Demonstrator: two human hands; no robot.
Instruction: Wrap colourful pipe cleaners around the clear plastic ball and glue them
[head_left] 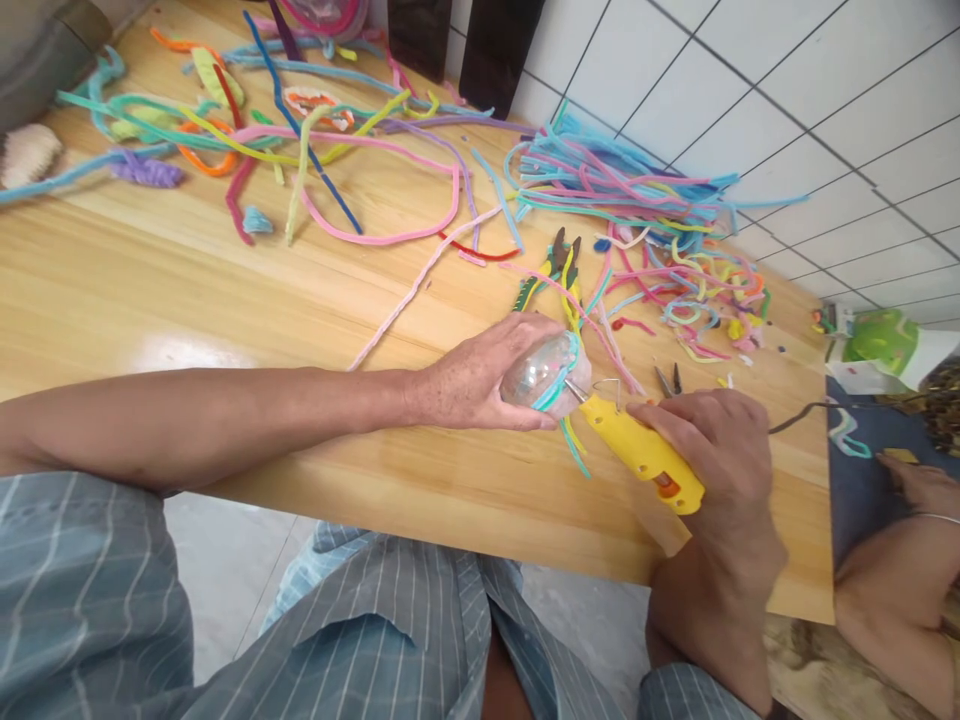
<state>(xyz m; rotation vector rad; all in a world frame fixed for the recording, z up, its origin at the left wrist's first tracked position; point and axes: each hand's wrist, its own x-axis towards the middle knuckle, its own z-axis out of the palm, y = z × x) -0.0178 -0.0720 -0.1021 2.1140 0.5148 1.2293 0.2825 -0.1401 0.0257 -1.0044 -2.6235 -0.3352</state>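
1. The clear rounded shell (pixel 525 375), a turquoise pipe cleaner (pixel 556 388) running across it, is held up over the bench (pixel 247 290), near the middle of the view.
2. The left hand (pixel 480 375) comes in from 9 o'clock; its grip is partly spread, fingers above and thumb below, curved around the shell.
3. At 4 o'clock from the shell, a yellow hot glue gun (pixel 637 450) points its metal nozzle at the turquoise strip; whether it touches, I cannot tell.
4. The right hand (pixel 724 460) wraps the glue gun's handle, its grip closed around it; the trigger is hidden.
5. Just past 12 o'clock lie yellow-and-green-handled pliers (pixel 564 265), their jaws pointing away from the person.
6. At 1 o'clock is a heap of blue and pink pipe cleaners (pixel 622 180); at 2, a tangle of short offcuts (pixel 697 290).
7. Toward 10 o'clock, a pink loop (pixel 379 240) and a purple coiled piece (pixel 146 170) lie among other strands.
8. Between 3 and 4 o'clock, far right, is another person's hand (pixel 926 485).
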